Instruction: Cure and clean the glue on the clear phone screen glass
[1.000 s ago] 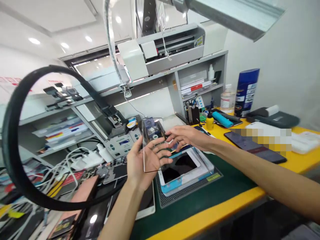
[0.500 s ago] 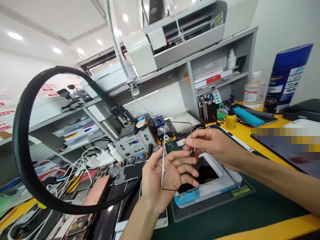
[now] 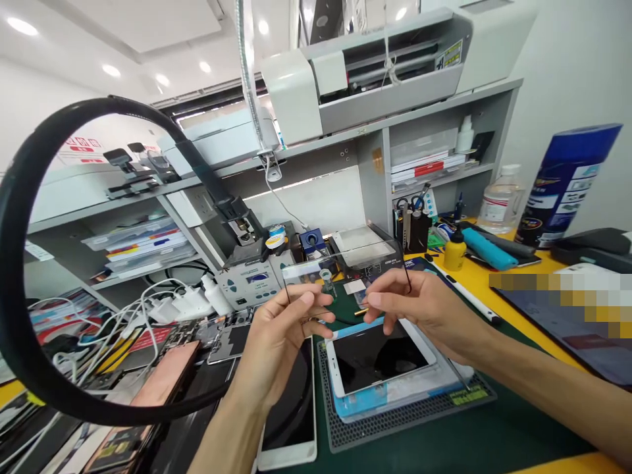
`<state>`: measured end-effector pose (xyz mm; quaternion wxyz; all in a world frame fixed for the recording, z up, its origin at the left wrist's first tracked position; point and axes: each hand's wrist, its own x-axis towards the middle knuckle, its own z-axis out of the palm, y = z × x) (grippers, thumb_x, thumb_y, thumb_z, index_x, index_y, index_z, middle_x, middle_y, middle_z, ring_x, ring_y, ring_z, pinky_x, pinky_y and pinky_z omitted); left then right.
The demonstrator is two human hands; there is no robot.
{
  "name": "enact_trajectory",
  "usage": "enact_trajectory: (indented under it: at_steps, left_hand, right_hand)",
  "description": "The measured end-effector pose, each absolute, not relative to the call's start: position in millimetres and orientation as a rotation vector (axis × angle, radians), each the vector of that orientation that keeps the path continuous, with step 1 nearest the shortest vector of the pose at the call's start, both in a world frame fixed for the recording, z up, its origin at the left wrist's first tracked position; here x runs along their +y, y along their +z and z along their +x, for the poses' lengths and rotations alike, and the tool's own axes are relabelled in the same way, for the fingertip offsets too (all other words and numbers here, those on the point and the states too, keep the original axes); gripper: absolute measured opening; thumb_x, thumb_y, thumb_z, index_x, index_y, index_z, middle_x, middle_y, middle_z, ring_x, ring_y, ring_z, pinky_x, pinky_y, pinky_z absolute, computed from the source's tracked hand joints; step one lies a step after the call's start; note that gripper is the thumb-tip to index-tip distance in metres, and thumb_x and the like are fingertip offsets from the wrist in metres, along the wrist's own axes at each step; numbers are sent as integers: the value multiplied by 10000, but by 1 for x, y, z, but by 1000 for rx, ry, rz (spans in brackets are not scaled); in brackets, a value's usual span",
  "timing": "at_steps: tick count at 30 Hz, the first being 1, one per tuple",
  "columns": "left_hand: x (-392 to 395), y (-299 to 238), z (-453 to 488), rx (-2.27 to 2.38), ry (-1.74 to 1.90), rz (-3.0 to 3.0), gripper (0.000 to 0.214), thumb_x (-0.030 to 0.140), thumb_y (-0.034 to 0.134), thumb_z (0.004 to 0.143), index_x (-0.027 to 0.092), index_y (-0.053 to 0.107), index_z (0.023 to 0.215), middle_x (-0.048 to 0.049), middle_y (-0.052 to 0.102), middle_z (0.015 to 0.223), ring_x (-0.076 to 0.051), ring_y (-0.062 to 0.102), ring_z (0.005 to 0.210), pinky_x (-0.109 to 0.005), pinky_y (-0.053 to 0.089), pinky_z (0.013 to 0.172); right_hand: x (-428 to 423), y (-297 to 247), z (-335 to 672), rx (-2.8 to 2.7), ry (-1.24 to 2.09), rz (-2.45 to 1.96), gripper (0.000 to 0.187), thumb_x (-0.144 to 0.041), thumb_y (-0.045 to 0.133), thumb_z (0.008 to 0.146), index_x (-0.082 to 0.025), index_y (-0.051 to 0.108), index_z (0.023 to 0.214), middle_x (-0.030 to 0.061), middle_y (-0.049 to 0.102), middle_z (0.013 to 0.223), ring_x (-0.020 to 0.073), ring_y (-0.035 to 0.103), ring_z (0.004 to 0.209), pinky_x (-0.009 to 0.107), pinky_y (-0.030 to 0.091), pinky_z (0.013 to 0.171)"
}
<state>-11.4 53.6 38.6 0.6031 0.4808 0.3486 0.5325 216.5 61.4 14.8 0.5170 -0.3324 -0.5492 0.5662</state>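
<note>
Panel [image 3: 340, 258], head view: clear, thin dark rim, raised and tilted between my two hands, seen beyond the white phone [image 3: 380, 359]. My left hand [image 3: 284, 322] grasps its left edge between thumb and fingers; my right hand [image 3: 417, 306] grasps its right edge, fingers bent. The stretch between the two grips is free of fingers.

White phone lies face up on a blue-and-white pad [image 3: 368, 399], itself on a grid mat [image 3: 355, 431]. My right fingertips overlap the phone's far edge in view; height above it cannot be judged.

Room: bare green mat [image 3: 444, 447] runs along the grid mat's near side to the yellow table border [image 3: 573, 464]. Left is tighter: my forearm crosses over a second phone [image 3: 291, 408], with the black hoop [image 3: 10, 263] curving close beside. Beyond the panel, a gray station [image 3: 249, 282] and blue block [image 3: 310, 242]. Right: white pen [image 3: 471, 297] just past my hand; dark tablet [image 3: 553, 332] well apart.
</note>
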Motion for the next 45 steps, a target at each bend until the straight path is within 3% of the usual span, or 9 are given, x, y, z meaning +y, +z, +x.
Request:
enact_trajectory:
  at_steps: [5, 9, 15, 23, 34, 38, 45]
  left_hand:
    - [53, 37, -13, 794, 1301, 1200, 138, 267, 733, 877, 153, 751, 953, -76, 745, 875, -172, 673, 714, -290, 570, 639]
    - [50, 39, -9, 768, 1342, 1140, 131, 267, 750, 854, 145, 757, 900, -65, 725, 816, -152, 638, 651, -265, 543, 576]
    - [48, 34, 5, 723, 1436, 875, 121, 266, 761, 847, 151, 760, 883, -38, 699, 836, -115, 571, 687, -206, 488, 528]
    - [40, 21, 18, 750, 1287, 976, 109, 244, 755, 852, 139, 748, 825, -58, 701, 863, -149, 620, 802, -265, 532, 768]
    - [38, 21, 18, 720, 1293, 1054, 164, 268, 669, 929, 152, 703, 817, -41, 677, 855, -134, 601, 727, -264, 534, 676]
    - [33, 17, 21, 778, 1419, 1130, 112, 272, 709, 910, 167, 708, 869, -36, 699, 864, -116, 598, 673, -248, 526, 610]
    - [30, 20, 27, 849, 1503, 1129, 99, 253, 762, 844, 161, 723, 848, -45, 712, 806, -132, 597, 614, -253, 529, 526]
  right_hand:
    - [58, 22, 221, -1387, 1194, -736, 264, -393, 808, 830, -198, 725, 988, 56, 750, 882, 199, 755, 770, 244, 568, 562]
    - [52, 28, 224, -1468, 1077, -712, 189, -367, 753, 883, -183, 719, 907, 37, 737, 784, 161, 729, 671, 225, 558, 529]
    - [41, 24, 211, -1527, 1183, -826, 241, -393, 751, 872, -157, 705, 848, 34, 734, 699, 132, 695, 633, 193, 549, 533]
    - [34, 6, 203, -1478, 1280, -782, 251, -414, 737, 896, -192, 720, 1012, 60, 778, 922, 177, 749, 820, 241, 596, 667]
    - [38, 10, 207, -1411, 1501, -659, 146, -340, 776, 874, -217, 796, 950, 37, 797, 874, 132, 729, 781, 177, 571, 612]
    - [32, 11, 204, -1455, 1299, -790, 217, -355, 750, 891, -218, 767, 1059, 37, 791, 883, 155, 745, 795, 201, 592, 623]
    - [25, 3, 204, -1582, 1038, -797, 370, -305, 628, 981, -316, 631, 1351, 23, 772, 1063, 143, 750, 859, 231, 615, 731]
